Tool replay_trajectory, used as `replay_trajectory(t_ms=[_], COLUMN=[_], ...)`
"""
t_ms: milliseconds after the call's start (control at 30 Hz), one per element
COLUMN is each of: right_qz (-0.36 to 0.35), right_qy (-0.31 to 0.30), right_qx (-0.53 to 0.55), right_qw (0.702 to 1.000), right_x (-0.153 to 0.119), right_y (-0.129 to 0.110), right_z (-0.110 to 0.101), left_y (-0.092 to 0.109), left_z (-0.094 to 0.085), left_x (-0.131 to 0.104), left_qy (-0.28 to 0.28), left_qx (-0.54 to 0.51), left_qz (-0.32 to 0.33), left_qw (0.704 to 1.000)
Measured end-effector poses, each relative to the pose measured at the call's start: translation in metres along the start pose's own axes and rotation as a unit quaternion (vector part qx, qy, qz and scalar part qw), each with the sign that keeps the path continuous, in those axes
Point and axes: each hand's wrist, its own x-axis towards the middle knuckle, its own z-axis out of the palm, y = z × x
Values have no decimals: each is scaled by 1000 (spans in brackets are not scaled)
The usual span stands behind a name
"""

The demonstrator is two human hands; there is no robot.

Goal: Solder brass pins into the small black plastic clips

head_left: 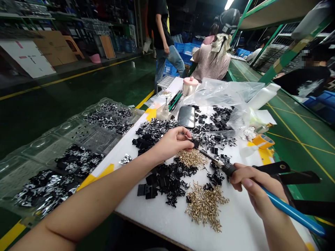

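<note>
The left hand (172,141) pinches a small black clip (195,143) between thumb and fingertips, centre of the frame, just above a heap of brass screws (192,157). The right hand (251,186) is wrapped tight around a blue-handled screwdriver (285,207), and its tip meets the clip right there.

So one clip is being worked on. By my reading, plenty remains: loose black clips (167,179) lie heaped below the hands and more (150,132) above, with a second screw pile (205,205) at lower centre. Over in the clear tray (86,136) on the left sit piles of black-and-silver pieces (75,160), which may be finished ones, though I can't tell for sure.

Room is tight. The white surface (162,216) is crowded; the barest patch is along its near edge, bottom centre. The right edge is hemmed in by black handles (288,172), and a phone (186,116) and plastic bag (222,92) close off the top.
</note>
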Motion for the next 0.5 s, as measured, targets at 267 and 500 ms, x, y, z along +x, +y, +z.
replay_trajectory(t_ms=[267, 500], right_qz=[-38, 76], right_qy=[176, 155], right_qx=[107, -100], right_qw=[978, 980], right_x=[10, 19], right_y=[-3, -6], right_z=[-4, -16], left_y=[3, 1], left_z=[-2, -4], left_x=[-1, 0], left_qy=[13, 4], left_qx=[21, 64], left_qz=[-16, -42], left_qw=[1000, 997])
